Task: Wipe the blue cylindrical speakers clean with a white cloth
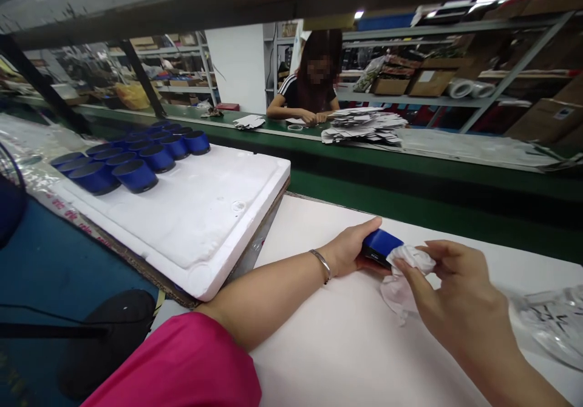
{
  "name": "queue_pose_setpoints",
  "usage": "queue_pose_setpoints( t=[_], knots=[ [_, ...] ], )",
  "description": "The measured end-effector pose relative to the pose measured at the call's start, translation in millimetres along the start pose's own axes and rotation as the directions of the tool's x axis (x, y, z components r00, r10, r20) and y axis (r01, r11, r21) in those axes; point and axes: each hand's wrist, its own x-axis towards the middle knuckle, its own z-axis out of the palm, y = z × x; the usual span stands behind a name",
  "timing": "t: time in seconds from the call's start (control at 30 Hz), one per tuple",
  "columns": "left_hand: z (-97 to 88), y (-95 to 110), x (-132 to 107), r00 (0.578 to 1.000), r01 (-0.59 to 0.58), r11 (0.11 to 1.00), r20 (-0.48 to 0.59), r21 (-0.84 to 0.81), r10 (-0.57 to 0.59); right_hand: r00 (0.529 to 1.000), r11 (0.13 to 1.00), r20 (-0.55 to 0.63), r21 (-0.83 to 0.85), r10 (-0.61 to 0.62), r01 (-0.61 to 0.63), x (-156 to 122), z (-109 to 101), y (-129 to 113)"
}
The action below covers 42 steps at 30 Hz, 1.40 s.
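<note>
Over the white work surface, my left hand (353, 249) is wrapped round a blue cylinder with a black end (382, 243), which lies on its side in the grip. It looks like a small speaker, though its kind is not certain. My right hand (460, 273) pinches a crumpled white cloth (412, 260) against the cylinder's right end, and a loose part of the cloth hangs below. That right end is hidden by the cloth. Several more blue cylinders with dark tops (136, 175) stand upright in rows on a white foam board (218, 212) to the left.
A clear plastic bag (555, 316) lies at the right edge. Beyond the green conveyor belt (410, 191), a person (314, 85) handles something beside a stack of white papers or flat cards (364, 124). A grey beam (182, 9) crosses overhead. A dark round stool-like thing (109, 340) is lower left.
</note>
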Motion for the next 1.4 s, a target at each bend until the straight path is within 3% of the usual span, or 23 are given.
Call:
queue_pose_setpoints(
  t=[0.23,0.57,1.1,1.4],
  knots=[
    [9.5,-1.9,0.0,0.962,-0.153,0.987,-0.22,0.045,0.159,0.989,0.985,-0.025,0.1,0.144,-0.141,18.7,29.3,-3.3],
    [21.0,-6.9,-3.9,0.908,-0.195,0.976,-0.358,0.098,0.217,0.983,0.978,-0.055,0.121,0.175,-0.168,20.7,47.6,-11.5],
    [22.0,-9.0,-0.5,0.874,-0.194,0.97,-0.424,0.147,0.239,0.961,0.953,-0.021,0.13,0.277,-0.272,21.4,45.4,-12.6],
    [16.9,-15.7,4.6,0.853,-0.207,0.949,-0.43,0.239,0.294,0.888,0.88,0.033,0.124,0.459,-0.459,31.9,39.6,-11.0]
  ],
)
